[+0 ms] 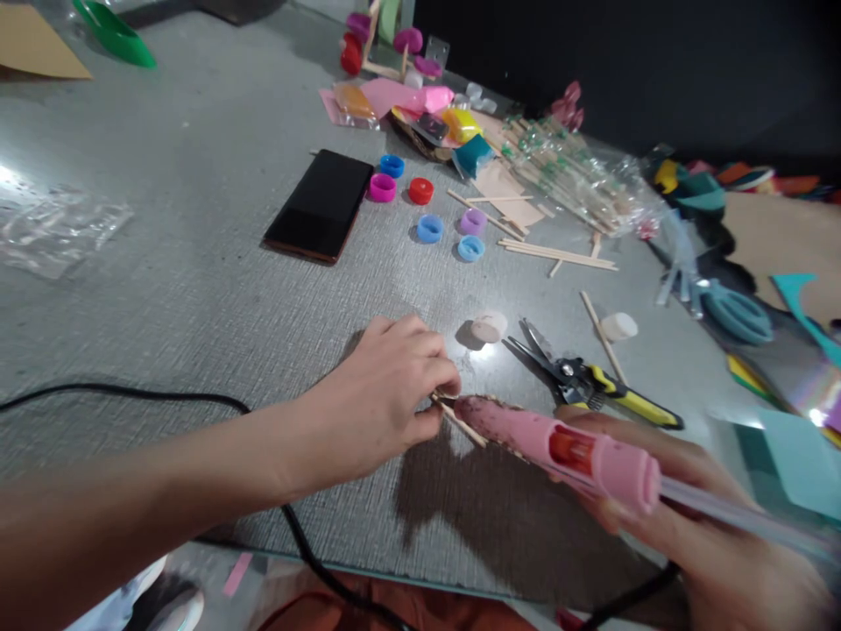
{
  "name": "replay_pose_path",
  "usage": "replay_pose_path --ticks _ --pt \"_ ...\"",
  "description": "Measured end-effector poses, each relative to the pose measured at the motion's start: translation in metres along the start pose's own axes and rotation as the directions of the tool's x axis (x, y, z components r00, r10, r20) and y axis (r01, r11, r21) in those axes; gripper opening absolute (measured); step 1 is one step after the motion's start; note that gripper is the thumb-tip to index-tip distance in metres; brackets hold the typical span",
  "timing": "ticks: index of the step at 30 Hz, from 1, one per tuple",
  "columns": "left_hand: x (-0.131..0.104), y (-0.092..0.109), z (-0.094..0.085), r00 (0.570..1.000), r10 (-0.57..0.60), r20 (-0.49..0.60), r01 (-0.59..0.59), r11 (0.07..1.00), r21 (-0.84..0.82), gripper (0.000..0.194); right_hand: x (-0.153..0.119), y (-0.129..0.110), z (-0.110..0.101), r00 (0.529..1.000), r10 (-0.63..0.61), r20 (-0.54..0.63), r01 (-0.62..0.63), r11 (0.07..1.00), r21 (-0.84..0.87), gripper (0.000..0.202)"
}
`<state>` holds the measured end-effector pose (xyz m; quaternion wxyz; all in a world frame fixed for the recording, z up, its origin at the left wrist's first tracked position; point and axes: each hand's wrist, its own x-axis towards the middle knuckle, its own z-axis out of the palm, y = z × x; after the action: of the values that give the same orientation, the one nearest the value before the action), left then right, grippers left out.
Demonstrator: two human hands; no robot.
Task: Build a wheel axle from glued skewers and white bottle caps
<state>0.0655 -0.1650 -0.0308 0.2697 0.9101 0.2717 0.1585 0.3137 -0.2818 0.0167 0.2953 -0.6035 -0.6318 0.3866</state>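
Observation:
My left hand (387, 390) is closed in a pinch on one end of a thin wooden stick (468, 428), low over the grey table. Wrapped in my right hand (706, 526) is a pink hot glue gun (532, 431), with a clear glue stick (729, 511) poking out of its back. The gun's stained nozzle end points left and is close to my left fingertips; whether its tip touches the wooden stick is hidden. Beyond the gun lie yellow-and-black cutting pliers (578, 379), jaws apart. A white round cap-like piece (490, 327) sits just past my left fingers.
A black phone (321, 206) lies near coloured bottle caps (429, 229). Loose wooden sticks (558, 254), a bundle of sticks in plastic (578, 171) and blue-handled scissors (736, 311) are farther right. A black cord (124, 388) runs across the left and over the table's front edge.

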Motion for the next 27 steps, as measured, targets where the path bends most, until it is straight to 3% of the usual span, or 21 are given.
replay_pose_path --ticks 3,6,8,10,17,23,27 --pt "-0.001 0.0 0.001 1.0 0.012 -0.012 -0.012 1.0 0.014 0.009 0.006 0.002 -0.006 0.992 -0.031 0.12 0.027 0.999 0.038 0.015" --pt "-0.001 0.002 -0.002 1.0 -0.005 0.0 0.005 1.0 0.022 0.008 0.002 0.001 0.003 0.999 -0.015 -0.046 0.019 0.996 0.084 0.026" --pt "-0.001 0.002 -0.005 0.999 -0.028 0.015 0.028 0.999 0.017 0.007 -0.005 -0.001 0.013 0.976 0.019 -0.218 0.004 0.994 0.107 0.03" --pt "-0.001 0.001 -0.006 0.999 -0.035 0.016 0.035 0.999 0.013 0.005 -0.011 -0.002 0.021 0.956 0.045 -0.291 -0.013 0.994 0.11 0.029" --pt "-0.001 -0.002 -0.008 0.999 -0.049 0.003 0.049 0.999 0.002 0.005 -0.014 -0.003 0.017 0.963 0.071 -0.26 -0.042 0.993 0.112 0.027" --pt "0.0 -0.002 -0.011 0.998 -0.057 0.012 0.057 0.998 -0.006 0.004 -0.006 -0.003 0.017 0.993 0.043 -0.113 -0.028 0.991 0.131 0.032" --pt "0.0 -0.002 -0.011 0.999 -0.053 0.014 0.053 0.999 -0.001 0.003 -0.01 -0.004 0.023 0.974 0.053 -0.22 -0.029 0.993 0.113 0.028"
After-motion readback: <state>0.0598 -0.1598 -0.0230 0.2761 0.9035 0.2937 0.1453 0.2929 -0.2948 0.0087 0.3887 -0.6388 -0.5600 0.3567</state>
